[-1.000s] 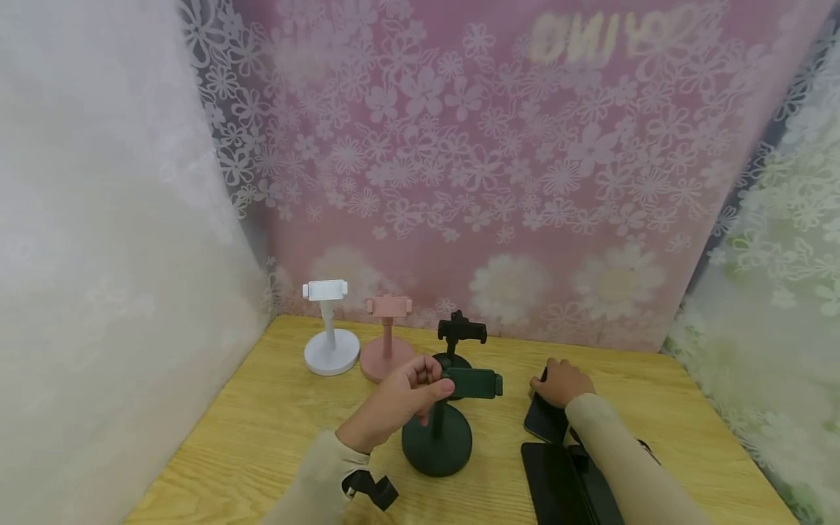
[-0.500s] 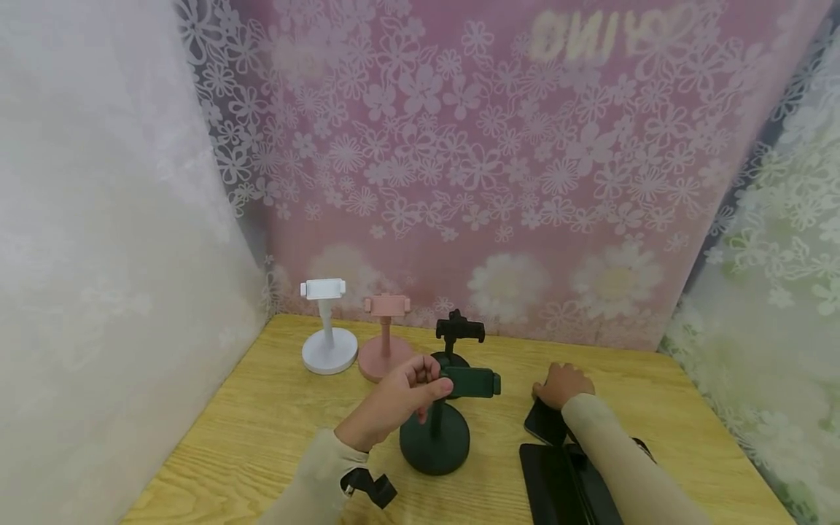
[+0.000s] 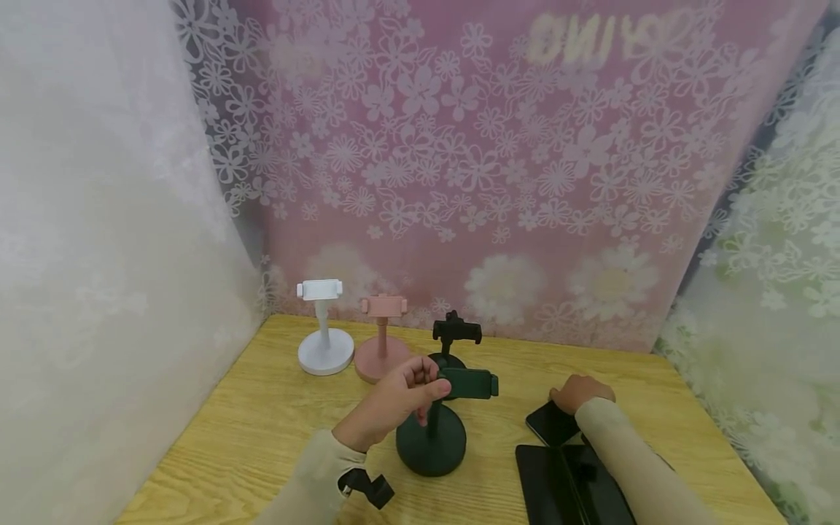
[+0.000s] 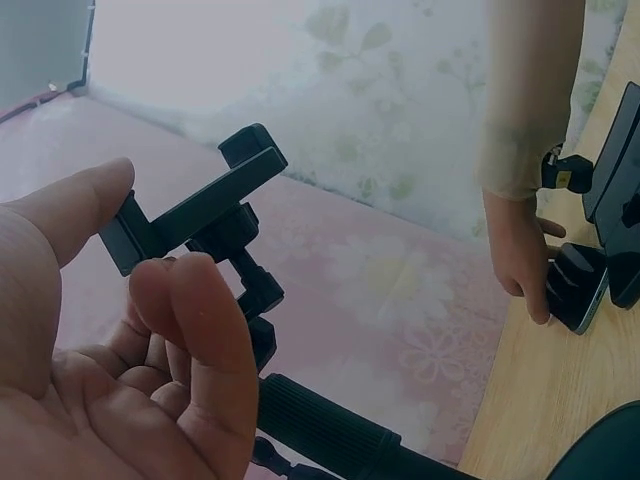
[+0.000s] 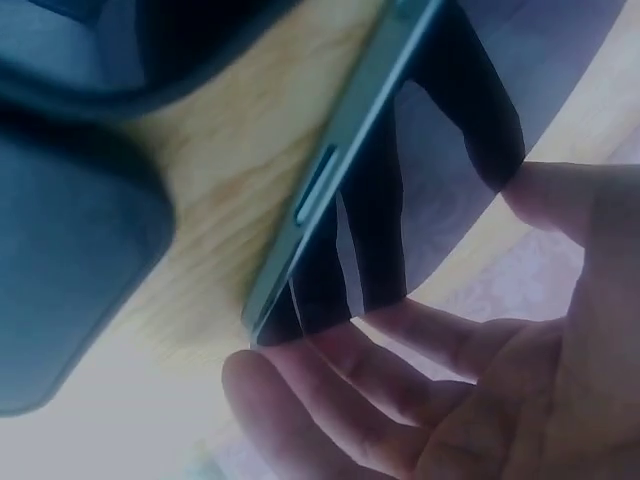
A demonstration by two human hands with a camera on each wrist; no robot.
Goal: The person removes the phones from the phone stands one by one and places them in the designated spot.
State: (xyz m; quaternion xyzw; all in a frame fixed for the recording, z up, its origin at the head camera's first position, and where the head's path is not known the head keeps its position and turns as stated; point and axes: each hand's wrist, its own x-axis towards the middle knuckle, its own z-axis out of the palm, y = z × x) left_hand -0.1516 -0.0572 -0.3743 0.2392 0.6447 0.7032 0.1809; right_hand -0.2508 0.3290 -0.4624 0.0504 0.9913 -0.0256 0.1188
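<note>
In the head view, a dark green phone stand (image 3: 431, 445) stands upright near the middle of the table. My left hand (image 3: 394, 401) pinches the left end of its clamp (image 4: 215, 205), thumb on the end piece and the other fingers curled below. Farther right lies a black smartphone (image 3: 550, 423). My right hand (image 3: 582, 392) is at its far edge. From the right wrist, fingertips (image 5: 330, 355) touch one edge of the smartphone (image 5: 440, 200), with the thumb at another edge. The dark screen reflects those fingers.
Behind the green stand are a white phone stand (image 3: 325, 354), a pink phone stand (image 3: 382, 359) and a black phone stand (image 3: 456, 332). Two flat black panels (image 3: 541, 481) lie side by side near the right forearm. Patterned curtains (image 3: 394, 182) enclose the wooden table (image 3: 262, 437).
My right hand has moved right and a little nearer. The smartphone has turned, and more of its screen shows. My left hand stays on the green stand's clamp.
</note>
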